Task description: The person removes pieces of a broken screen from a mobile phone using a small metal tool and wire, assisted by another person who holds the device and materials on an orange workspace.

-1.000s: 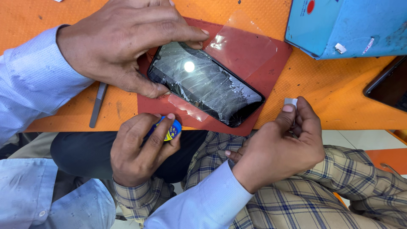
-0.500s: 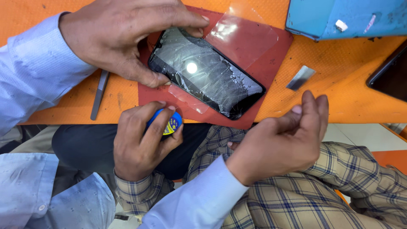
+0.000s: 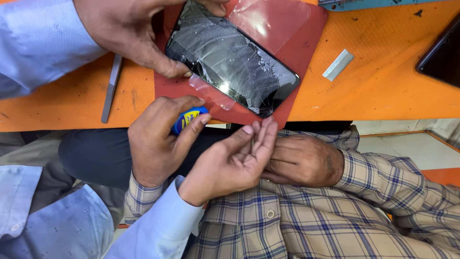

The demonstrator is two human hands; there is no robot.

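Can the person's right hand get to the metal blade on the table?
Probably yes: the right hand is open and empty, and the blade lies uncovered beside the phone.

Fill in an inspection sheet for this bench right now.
Surface: orange table with a red mat.
Job's things: cracked phone lies on the mat, clear film beside it.
Clutter: metal blade, flat metal tool, second dark phone at the right edge.
Grippers: left hand grips the cracked phone; right hand is open and empty.
Cables: nothing seen.
Surroundings: a co-worker's hand in a plaid sleeve holds a small blue tube.
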